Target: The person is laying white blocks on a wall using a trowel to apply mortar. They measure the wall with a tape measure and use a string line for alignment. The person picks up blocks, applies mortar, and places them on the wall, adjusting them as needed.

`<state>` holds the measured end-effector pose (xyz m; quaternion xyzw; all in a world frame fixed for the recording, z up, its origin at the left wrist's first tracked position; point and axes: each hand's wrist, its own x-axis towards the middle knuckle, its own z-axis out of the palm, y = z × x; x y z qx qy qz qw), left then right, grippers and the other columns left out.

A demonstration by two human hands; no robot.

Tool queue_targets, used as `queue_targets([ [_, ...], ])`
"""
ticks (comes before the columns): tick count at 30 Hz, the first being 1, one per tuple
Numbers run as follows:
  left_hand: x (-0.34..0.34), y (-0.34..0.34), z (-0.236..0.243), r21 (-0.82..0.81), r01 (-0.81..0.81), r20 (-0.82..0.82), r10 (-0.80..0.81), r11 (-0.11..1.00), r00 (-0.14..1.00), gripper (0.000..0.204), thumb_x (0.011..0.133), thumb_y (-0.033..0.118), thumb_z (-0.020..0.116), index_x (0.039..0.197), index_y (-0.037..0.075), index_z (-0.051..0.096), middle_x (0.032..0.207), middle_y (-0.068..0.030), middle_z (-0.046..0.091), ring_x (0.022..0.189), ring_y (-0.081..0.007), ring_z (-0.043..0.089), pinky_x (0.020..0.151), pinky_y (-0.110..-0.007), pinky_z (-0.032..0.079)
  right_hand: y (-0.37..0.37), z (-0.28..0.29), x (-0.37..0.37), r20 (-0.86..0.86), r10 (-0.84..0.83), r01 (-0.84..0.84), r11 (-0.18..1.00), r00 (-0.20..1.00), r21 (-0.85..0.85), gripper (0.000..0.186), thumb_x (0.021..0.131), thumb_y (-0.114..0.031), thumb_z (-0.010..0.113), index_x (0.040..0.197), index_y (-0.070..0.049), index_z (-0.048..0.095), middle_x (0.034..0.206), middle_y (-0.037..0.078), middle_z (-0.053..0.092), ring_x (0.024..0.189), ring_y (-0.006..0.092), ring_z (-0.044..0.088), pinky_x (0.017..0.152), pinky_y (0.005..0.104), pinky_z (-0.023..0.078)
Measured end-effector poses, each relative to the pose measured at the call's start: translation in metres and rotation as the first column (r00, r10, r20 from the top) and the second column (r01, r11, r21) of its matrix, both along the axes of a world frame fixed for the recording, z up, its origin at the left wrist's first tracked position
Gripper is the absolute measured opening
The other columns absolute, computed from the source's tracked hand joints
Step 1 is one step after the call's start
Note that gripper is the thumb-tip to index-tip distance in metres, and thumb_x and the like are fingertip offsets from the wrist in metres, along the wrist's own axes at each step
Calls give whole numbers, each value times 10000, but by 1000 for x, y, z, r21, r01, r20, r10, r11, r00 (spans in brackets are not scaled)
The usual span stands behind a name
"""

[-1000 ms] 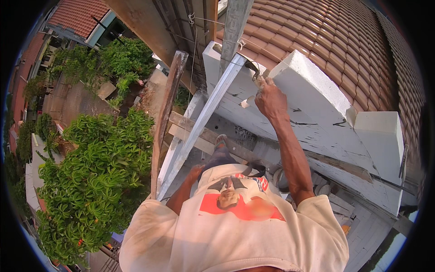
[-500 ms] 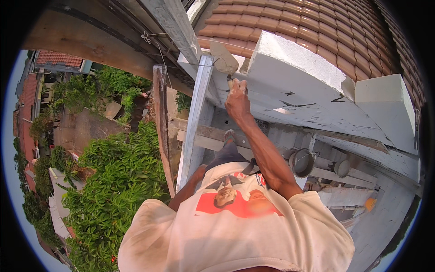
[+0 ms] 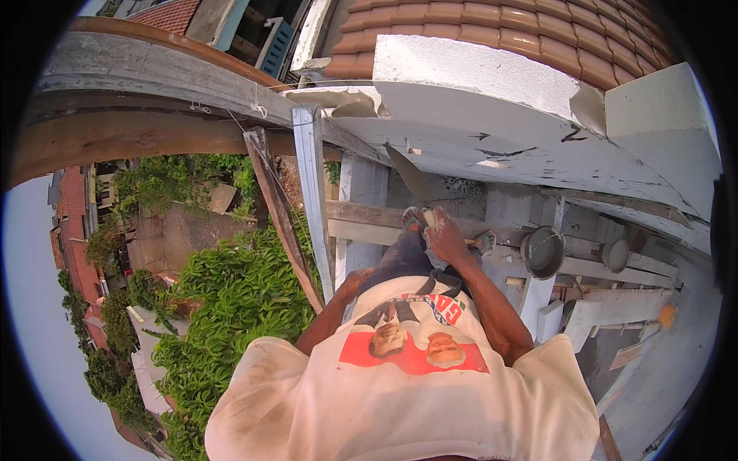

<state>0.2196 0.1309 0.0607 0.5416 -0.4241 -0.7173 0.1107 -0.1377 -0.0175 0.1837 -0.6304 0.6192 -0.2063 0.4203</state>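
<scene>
The trowel (image 3: 410,175), its handle (image 3: 428,218) clasped in my right hand (image 3: 446,235), is out before my dark trousers (image 3: 406,257), near the white block wall (image 3: 453,107), while my left hand (image 3: 356,283) is beside my pale shirt (image 3: 400,411), its grip something I cannot tell.

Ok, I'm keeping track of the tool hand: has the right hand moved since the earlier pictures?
Yes: the right hand, holding the trowel, has come down and back from the top of the white wall.
</scene>
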Motion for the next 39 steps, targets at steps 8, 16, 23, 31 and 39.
queue_targets([
  [8, -98, -110, 76, 324, 205, 284, -302, 923, 910, 709, 1008, 583, 535, 1274, -65, 648, 1228, -175, 688, 1068, -247, 647, 964, -384, 489, 173, -131, -146, -105, -490, 497, 816, 866, 293, 382, 952, -331, 656, 1165, -16, 634, 1019, 302, 666, 972, 499, 652, 834, 538, 530],
  [16, -247, -160, 58, 466, 670, 229, -810, 578, 539, 857, 903, 507, 758, 1435, -103, 476, 1364, -200, 618, 1181, -224, 630, 990, -333, 505, 373, -276, -216, -673, -565, 815, 571, 477, 98, 255, 1039, -331, 559, 1091, -105, 665, 788, 111, 592, 689, 301, 621, 578, 427, 464],
  [23, -349, -133, 25, 522, 849, 389, -909, 82, -151, 1103, 854, 483, 792, 1628, -2, 174, 1585, -362, 307, 1506, -449, 296, 1228, -481, 272, 375, -292, -334, -500, -849, 889, -87, 170, 449, 440, 927, -406, 656, 1109, -8, 702, 1064, 282, 717, 1046, 451, 688, 880, 517, 552],
  [31, -358, -90, -50, 645, 741, 564, -770, 187, -297, 1252, 849, 647, 728, 1627, 32, -37, 1537, -438, 272, 1401, -600, 358, 1159, -612, 333, 356, -418, -489, -567, -812, 887, -151, 141, 436, 357, 930, -274, 608, 1145, -4, 701, 1141, 280, 709, 1038, 428, 711, 904, 515, 578],
  [39, -346, -67, -61, 696, 695, 589, -696, 180, -410, 1249, 858, 648, 711, 1618, 8, -45, 1480, -406, 334, 1302, -595, 445, 1082, -629, 391, 324, -527, -519, -537, -725, 869, 174, 432, 463, 368, 943, -285, 536, 1051, 11, 726, 1022, 288, 725, 996, 445, 711, 903, 509, 576],
])
